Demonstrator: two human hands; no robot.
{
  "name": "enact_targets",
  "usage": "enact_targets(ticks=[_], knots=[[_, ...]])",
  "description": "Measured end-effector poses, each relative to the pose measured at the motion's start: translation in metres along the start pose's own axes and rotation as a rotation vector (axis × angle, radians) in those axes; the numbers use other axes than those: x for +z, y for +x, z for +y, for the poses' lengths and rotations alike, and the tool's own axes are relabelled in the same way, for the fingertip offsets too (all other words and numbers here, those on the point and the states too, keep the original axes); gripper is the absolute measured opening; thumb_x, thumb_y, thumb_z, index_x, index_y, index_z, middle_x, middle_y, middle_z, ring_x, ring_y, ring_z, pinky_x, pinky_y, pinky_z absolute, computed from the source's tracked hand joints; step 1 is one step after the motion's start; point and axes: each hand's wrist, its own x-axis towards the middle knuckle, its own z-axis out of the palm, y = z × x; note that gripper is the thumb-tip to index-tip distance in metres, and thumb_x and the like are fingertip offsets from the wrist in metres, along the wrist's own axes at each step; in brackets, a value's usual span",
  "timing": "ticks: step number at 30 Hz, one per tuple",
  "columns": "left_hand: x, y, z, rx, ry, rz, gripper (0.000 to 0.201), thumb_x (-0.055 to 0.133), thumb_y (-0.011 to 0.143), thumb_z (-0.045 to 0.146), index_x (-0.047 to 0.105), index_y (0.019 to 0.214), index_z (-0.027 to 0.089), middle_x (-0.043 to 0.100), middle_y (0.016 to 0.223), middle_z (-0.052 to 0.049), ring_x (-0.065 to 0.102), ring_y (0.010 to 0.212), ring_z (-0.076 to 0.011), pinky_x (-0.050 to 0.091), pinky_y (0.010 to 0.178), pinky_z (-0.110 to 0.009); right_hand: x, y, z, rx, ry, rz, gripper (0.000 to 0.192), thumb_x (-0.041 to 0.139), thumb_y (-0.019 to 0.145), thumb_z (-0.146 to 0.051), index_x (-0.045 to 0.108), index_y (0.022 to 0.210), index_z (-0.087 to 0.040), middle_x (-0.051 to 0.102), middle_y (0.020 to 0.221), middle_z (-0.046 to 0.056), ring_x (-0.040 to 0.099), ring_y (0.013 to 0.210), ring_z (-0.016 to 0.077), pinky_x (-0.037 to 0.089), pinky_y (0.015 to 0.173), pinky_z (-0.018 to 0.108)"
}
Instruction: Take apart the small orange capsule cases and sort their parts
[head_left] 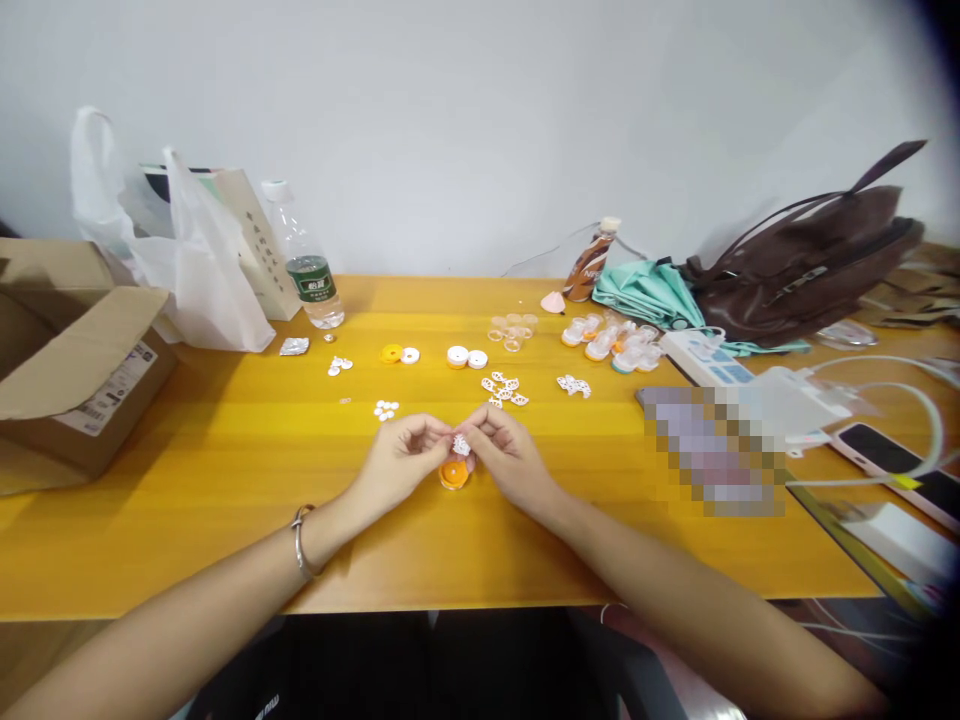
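My left hand (401,457) and my right hand (504,455) meet at the middle of the yellow table (225,480). Together their fingertips pinch a small white gear-like part (461,444) right above an orange round disc (454,473), which lies under my fingers. Whether the white part touches the disc is hidden by my fingers. A bracelet sits on my left wrist. Behind my hands lie several small white gear parts (504,388), white buttons (385,409), an orange and white disc pair (399,354) and another disc pair (466,357).
An open cardboard box (71,360) stands at the left, with a white plastic bag (187,260) and water bottle (307,262) behind. At the right are assembled orange-white pieces (611,342), a teal cloth, a brown bag (810,260), a power strip, cables and phones (896,468).
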Motion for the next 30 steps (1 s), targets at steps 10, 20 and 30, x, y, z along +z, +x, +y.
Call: enact_targets(ticks=[10, 20, 30], knots=[[0.000, 0.001, 0.003, -0.174, -0.197, 0.041, 0.013, 0.068, 0.069, 0.024, 0.063, 0.072, 0.012, 0.066, 0.063, -0.001, 0.060, 0.060, -0.0086, 0.049, 0.062, -0.020, 0.001, 0.002, -0.005, 0.018, 0.050, 0.001, 0.022, 0.053, 0.082, -0.040, 0.051, 0.080, -0.018, 0.056, 0.062, -0.004, 0.050, 0.051, 0.0069, 0.040, 0.051, 0.020], [-0.006, 0.007, -0.003, -0.152, -0.095, -0.013, 0.011, 0.062, 0.074, 0.023, 0.062, 0.079, 0.013, 0.066, 0.068, -0.001, 0.061, 0.063, -0.0082, 0.049, 0.064, -0.019, -0.005, 0.009, -0.005, 0.195, 0.161, -0.042, 0.019, 0.063, 0.071, -0.026, 0.046, 0.077, -0.018, 0.060, 0.055, -0.006, 0.056, 0.049, 0.0069, 0.043, 0.053, 0.020], [-0.011, 0.003, -0.004, 0.258, 0.410, -0.066, 0.024, 0.060, 0.079, 0.027, 0.063, 0.100, 0.016, 0.069, 0.087, -0.006, 0.066, 0.078, -0.0151, 0.053, 0.074, -0.028, -0.010, 0.011, -0.003, 0.245, 0.164, -0.014, 0.017, 0.063, 0.067, -0.020, 0.048, 0.075, -0.017, 0.059, 0.057, -0.006, 0.049, 0.047, 0.0033, 0.037, 0.050, 0.017]])
